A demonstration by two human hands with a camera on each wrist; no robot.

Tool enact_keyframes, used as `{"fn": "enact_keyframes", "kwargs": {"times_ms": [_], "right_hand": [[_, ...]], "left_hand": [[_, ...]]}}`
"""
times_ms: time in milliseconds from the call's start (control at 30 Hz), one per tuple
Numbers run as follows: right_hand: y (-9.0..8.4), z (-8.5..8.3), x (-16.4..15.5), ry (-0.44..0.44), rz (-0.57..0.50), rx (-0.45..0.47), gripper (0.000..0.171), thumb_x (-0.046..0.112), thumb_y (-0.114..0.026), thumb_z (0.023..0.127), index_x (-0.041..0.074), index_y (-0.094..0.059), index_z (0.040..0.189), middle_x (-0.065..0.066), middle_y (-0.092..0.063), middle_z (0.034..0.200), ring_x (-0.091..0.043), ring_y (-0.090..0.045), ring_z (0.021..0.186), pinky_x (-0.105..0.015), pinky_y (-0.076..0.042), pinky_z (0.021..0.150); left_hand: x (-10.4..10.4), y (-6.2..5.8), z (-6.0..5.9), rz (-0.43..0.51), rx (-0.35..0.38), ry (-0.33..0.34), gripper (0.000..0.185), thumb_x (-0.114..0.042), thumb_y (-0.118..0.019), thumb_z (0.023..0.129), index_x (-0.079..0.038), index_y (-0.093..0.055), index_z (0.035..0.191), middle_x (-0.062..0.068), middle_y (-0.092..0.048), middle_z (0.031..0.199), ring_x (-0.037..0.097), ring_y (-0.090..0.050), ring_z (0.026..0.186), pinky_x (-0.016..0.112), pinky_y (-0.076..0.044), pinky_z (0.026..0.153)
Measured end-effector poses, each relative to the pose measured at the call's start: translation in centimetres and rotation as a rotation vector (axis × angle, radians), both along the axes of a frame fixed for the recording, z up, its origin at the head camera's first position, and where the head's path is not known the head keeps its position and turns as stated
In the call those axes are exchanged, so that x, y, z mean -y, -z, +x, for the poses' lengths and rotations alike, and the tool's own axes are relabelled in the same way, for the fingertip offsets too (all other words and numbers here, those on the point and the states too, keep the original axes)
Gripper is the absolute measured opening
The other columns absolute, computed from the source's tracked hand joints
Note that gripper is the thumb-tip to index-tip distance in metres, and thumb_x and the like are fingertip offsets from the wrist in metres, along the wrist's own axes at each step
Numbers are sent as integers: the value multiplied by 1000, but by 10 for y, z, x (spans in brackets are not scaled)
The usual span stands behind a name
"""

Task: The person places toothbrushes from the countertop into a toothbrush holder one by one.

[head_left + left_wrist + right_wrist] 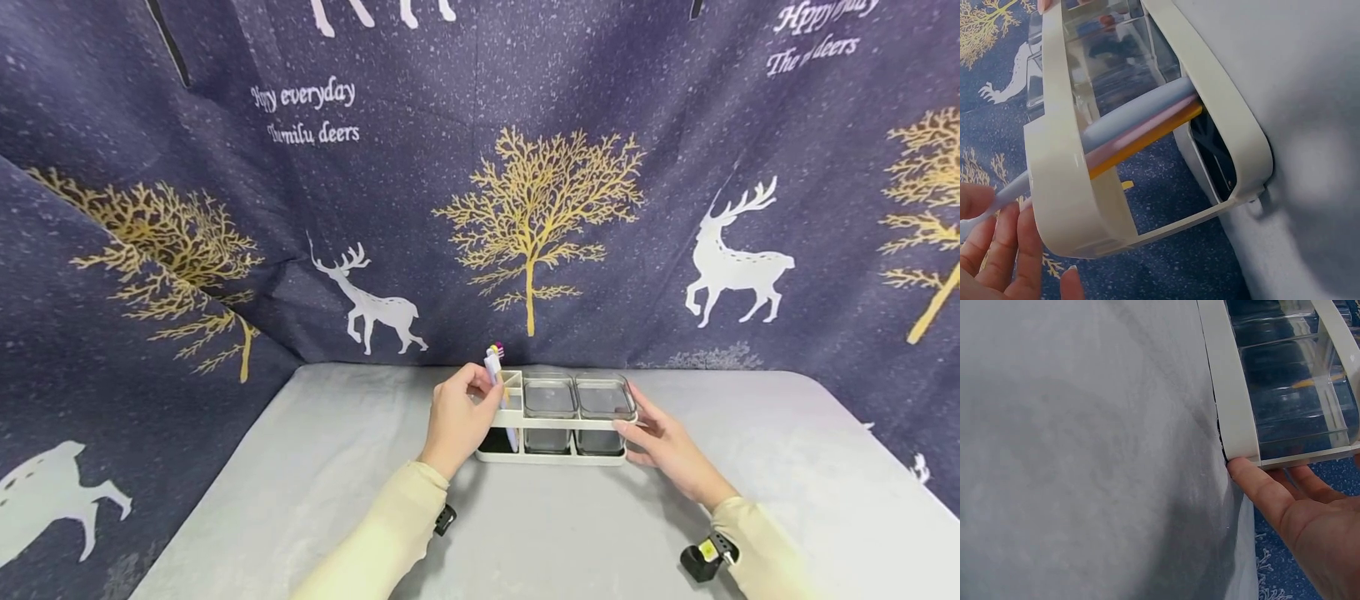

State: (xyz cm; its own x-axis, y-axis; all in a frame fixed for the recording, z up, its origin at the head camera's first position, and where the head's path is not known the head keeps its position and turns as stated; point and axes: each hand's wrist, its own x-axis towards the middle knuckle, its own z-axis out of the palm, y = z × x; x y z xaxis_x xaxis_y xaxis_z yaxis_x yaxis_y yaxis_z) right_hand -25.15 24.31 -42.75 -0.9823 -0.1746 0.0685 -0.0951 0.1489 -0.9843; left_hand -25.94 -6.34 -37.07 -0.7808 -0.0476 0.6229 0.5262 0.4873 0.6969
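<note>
A white two-tier toothbrush holder [558,422] stands on the table, with two clear cups [550,398] seated side by side in its frame. My left hand [460,417] is at the holder's left end and pinches a toothbrush with a light blue handle [1138,111] between thumb and fingers. That handle runs down through the upper tier to the black-lined base. Pink [1141,128] and orange handles [1147,140] lean beside it in the same slot. My right hand [663,446] grips the holder's right end, thumb in front, one fingertip at the lower corner in the right wrist view.
A grey cloth covers the table [555,533]. Close behind the holder hangs a dark blue curtain [420,208] printed with deer and golden trees. Each wrist carries a small black camera mount [705,560].
</note>
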Motion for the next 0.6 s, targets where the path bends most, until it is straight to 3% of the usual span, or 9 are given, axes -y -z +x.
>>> {"fn": "enact_keyframes", "kwargs": {"times_ms": [233, 467, 600], "right_hand": [[-1, 2, -4, -2, 5, 9, 77, 21, -59, 100, 21, -9, 160, -33, -39, 141, -39, -50, 124, -44, -51, 89], [0, 2, -7, -2, 17, -3, 78, 21, -60, 100, 21, -11, 160, -32, -43, 137, -32, -56, 117, -42, -53, 87], [0, 0, -4, -5, 7, -4, 77, 21, -60, 100, 20, -12, 160, -32, -43, 137, -35, -54, 119, -43, -52, 88]], "left_hand": [[-2, 3, 0, -14, 15, 13, 16, -7, -76, 83, -14, -62, 76, -9, -63, 70, 8, -62, 68, 29, -49, 66], [-4, 5, -1, 1, 25, 23, 14, -9, -76, 83, -14, -63, 78, -9, -62, 70, 8, -61, 66, 29, -48, 66], [0, 6, 0, 0, 24, 33, 12, -11, -76, 83, -14, -64, 84, -9, -63, 72, 10, -62, 69, 31, -49, 68]]}}
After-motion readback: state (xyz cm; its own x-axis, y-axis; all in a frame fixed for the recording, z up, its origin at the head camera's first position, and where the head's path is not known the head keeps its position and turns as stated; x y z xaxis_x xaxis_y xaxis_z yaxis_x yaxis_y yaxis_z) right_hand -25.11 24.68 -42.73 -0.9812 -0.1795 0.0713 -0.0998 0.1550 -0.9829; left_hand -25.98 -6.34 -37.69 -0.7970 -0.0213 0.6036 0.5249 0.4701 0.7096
